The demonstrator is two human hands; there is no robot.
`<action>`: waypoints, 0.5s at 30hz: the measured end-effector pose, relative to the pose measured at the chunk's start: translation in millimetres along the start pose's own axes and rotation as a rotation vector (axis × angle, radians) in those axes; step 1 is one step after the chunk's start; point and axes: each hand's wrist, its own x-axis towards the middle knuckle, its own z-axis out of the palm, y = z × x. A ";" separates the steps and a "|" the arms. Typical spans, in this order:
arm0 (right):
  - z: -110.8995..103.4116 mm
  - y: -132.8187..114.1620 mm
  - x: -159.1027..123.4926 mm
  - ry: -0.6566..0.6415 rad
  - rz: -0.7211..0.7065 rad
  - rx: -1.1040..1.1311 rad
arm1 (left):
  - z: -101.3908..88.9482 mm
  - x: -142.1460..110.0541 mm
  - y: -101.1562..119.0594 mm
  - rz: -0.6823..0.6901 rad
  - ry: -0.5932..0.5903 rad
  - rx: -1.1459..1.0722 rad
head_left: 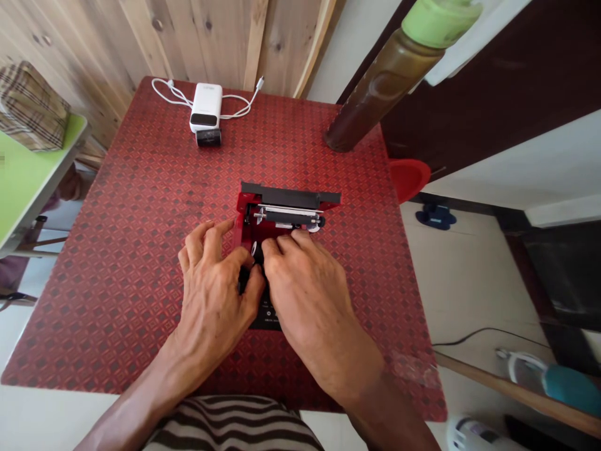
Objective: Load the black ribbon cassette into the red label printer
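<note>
A small red and black machine (286, 207) with a black roller and metal rod lies in the middle of the red patterned table (141, 207). Its black front panel (267, 316) shows between my wrists. My left hand (213, 285) rests on the machine's left side, thumb and forefinger pinched on a small black part that I cannot make out. My right hand (307, 288) covers the machine's middle, fingers curled down onto it beside a small white round piece (255, 250). What the right fingers grip is hidden.
A white power bank (205, 106) with a white cable (171, 94) and a small black block (208, 137) lie at the table's far edge. A tall brown bottle with a green cap (385, 81) stands at the far right corner. A green table (23, 169) is left.
</note>
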 end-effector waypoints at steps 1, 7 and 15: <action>-1.9 -1.9 2.1 -0.032 0.004 -0.011 | -0.8 0.4 1.6 -0.007 -0.022 0.038; -3.6 -3.4 15.4 -0.135 -0.004 -0.037 | -4.3 5.6 8.1 -0.014 -0.057 0.138; 21.2 29.2 -25.2 0.247 -0.131 0.175 | -1.9 11.3 4.9 -0.046 -0.037 0.061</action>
